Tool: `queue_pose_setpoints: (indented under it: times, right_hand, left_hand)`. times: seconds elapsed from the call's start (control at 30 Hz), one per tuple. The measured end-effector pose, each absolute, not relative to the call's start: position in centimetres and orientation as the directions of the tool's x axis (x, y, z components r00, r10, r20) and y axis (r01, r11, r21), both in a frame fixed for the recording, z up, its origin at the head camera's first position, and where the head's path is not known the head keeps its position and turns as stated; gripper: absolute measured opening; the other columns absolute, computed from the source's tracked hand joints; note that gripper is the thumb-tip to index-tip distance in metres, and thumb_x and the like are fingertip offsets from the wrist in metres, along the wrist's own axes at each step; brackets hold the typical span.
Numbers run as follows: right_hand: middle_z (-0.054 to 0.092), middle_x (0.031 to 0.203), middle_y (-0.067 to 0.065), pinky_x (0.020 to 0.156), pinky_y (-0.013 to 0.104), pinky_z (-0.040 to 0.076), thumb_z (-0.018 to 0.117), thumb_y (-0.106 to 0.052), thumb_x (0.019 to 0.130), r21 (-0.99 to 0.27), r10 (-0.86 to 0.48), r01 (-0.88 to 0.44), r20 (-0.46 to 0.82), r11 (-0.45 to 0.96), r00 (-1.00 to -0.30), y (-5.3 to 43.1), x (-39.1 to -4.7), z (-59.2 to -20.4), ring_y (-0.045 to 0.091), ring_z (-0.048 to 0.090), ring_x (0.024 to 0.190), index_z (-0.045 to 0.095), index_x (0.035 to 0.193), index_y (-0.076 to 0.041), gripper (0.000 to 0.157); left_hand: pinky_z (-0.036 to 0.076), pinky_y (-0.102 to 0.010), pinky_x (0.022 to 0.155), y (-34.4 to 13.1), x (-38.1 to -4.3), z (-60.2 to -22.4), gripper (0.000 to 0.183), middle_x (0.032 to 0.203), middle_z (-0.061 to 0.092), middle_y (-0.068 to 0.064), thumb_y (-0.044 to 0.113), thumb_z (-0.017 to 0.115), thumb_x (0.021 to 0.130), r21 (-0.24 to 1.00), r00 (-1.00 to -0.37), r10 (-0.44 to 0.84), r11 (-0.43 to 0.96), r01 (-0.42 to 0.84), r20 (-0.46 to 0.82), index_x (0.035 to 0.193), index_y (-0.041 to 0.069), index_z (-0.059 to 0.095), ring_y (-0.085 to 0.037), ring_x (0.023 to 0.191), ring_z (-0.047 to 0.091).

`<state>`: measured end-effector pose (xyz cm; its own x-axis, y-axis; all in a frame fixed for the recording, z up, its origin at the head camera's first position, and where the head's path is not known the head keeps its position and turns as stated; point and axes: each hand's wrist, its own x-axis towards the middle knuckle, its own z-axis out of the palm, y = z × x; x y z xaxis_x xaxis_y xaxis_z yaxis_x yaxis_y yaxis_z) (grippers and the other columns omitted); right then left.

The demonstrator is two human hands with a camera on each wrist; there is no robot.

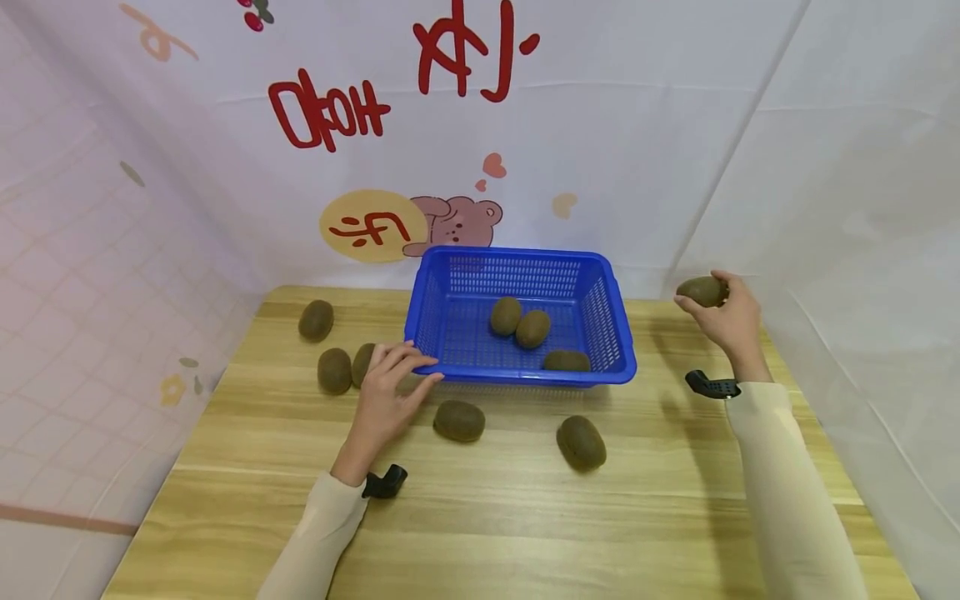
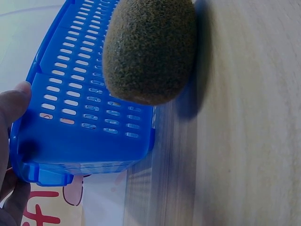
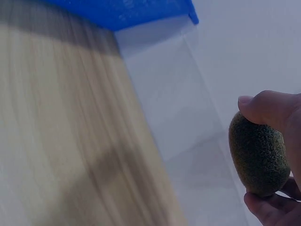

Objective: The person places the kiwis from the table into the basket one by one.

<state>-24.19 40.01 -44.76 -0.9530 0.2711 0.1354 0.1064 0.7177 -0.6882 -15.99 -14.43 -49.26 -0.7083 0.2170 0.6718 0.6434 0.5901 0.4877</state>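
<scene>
A blue slotted plastic basket (image 1: 525,374) stands at the back of the table with three brown kiwis inside, one of them a kiwi (image 1: 533,329) near its middle. At its front left corner my left hand (image 1: 390,392) pinches the rim between thumb and fingers; the left wrist view shows the thumb (image 2: 15,104) on the rim. A large fuzzy kiwi (image 2: 149,52) lies beside the basket wall there. Out to the right, my right hand (image 1: 731,321) holds a kiwi (image 1: 699,291) between thumb and fingertips, raised above the table as the right wrist view shows.
Several loose kiwis lie on the wooden table (image 1: 480,533): a kiwi (image 1: 317,321) at the far left, a kiwi (image 1: 334,371) nearer, a kiwi (image 1: 460,421) and a kiwi (image 1: 581,442) before the basket. White printed sheets (image 1: 637,167) hang behind and along both sides.
</scene>
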Motion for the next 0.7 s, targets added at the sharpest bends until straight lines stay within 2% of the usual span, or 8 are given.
queue_pose_setpoints:
  times: [0.33,0.7]
  right_hand:
    - [0.040,0.156,0.029,0.106,0.065,0.047,0.077,-0.052,0.088,-0.695,0.231,0.060,0.155,0.716,-0.961,37.8,-23.4,-42.8,0.054,0.048,0.133,0.031,0.161,-0.009,0.097]
    - [0.044,0.154,0.027,0.109,0.064,0.044,0.081,-0.043,0.088,-0.697,0.115,-0.066,0.210,0.714,-0.971,34.4,-22.9,-41.8,0.051,0.049,0.133,0.036,0.158,-0.006,0.091]
  left_hand:
    - [0.046,-0.049,0.110,-14.1,-16.4,-49.3,0.020,0.101,0.073,-0.007,0.022,0.087,0.083,0.486,-0.713,0.221,0.597,0.639,0.666,0.100,0.014,0.080,-0.034,0.122,0.057]
    - [0.046,-0.050,0.108,-14.4,-16.3,-49.4,0.021,0.100,0.073,-0.007,0.020,0.088,0.081,0.487,-0.712,0.212,0.599,0.635,0.669,0.099,0.013,0.080,-0.036,0.119,0.057]
